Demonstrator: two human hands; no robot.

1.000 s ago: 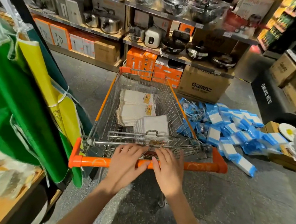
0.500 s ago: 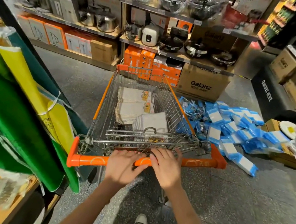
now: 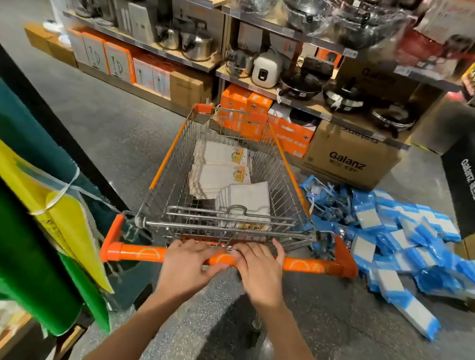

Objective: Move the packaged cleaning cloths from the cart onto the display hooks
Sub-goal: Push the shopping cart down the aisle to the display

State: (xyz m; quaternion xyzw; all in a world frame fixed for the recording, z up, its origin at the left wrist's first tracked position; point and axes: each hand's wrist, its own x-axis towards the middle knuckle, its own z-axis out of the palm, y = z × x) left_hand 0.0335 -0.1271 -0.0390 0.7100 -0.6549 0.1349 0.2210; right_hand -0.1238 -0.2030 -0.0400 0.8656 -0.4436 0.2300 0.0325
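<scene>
The head view looks down at a wire cart (image 3: 170, 166) with an orange handle (image 3: 309, 266). The left hand (image 3: 186, 267) and the right hand (image 3: 259, 271) sit side by side on the middle of the handle, fingers curled over it and holding on. White packaged cleaning cloths (image 3: 218, 174) lie in stacks inside the cart, at 12 o'clock from the hands. A pile of blue and white packs (image 3: 399, 241) lies on the floor at 2 o'clock. Green and yellow hanging cloths (image 3: 10, 207) are at 9 o'clock.
</scene>
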